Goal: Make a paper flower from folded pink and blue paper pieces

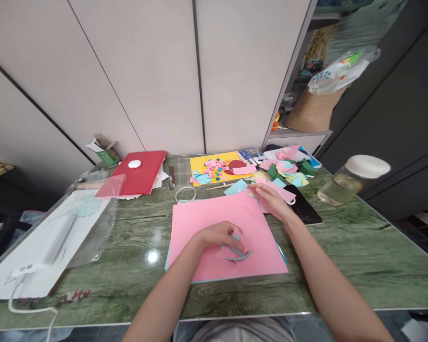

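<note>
A large pink paper sheet (pixel 214 223) lies on the green marble table (pixel 342 251) in front of me, over a light blue sheet. My left hand (pixel 219 236) rests on the pink sheet with its fingers curled around a small folded blue and pink paper piece (pixel 238 254). My right hand (pixel 271 199) reaches to the sheet's far right corner, fingers on a small pink paper square (pixel 283 191) next to a black phone (pixel 305 209).
Behind lie a yellow sheet (pixel 199 166) with pink and blue paper bits, a pile of folded coloured papers (pixel 288 171), a tape ring (pixel 185 194), pens (pixel 171 176), a red folder (pixel 139 178), a plastic sleeve (pixel 89 223) at left and a lidded jar (pixel 353 180) at right.
</note>
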The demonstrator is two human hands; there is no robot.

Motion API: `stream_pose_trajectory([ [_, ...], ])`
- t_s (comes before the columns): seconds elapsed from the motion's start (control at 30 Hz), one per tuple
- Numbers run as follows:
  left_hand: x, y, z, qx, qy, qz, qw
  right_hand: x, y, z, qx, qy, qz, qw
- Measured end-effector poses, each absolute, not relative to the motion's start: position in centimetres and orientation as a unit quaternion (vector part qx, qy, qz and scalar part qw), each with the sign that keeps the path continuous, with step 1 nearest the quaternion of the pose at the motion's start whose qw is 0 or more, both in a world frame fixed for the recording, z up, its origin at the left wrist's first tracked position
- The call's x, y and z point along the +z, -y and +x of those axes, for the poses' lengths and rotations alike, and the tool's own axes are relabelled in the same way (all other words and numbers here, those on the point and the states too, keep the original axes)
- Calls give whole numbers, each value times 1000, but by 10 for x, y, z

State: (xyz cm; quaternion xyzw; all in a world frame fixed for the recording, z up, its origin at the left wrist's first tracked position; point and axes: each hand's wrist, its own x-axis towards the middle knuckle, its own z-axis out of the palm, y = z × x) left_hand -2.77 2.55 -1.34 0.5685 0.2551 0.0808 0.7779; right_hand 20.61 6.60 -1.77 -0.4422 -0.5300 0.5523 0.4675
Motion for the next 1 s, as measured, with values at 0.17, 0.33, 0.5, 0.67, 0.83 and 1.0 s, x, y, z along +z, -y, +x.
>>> stream_pose_trajectory([
  [0.17,-15,-24,-22,93,-264,590,757,-23,-70,191,587,551,-417,421],
  [0.33,-11,-19,-19,137,-296,566,757,-32,-74,175,508,540,-442,505],
  [0.5,-6,-19,-18,120,-359,602,703,-35,-76,172,509,556,-445,484],
  [0.67,-4,-19,-18,120,-367,615,687,-34,-75,170,460,555,-455,522],
  [0.83,-5,-17,-17,116,-345,600,712,-38,-75,160,484,587,-434,483],
  [1.0,-8,-17,-15,137,-314,598,725,-36,-76,166,406,585,-450,540],
])
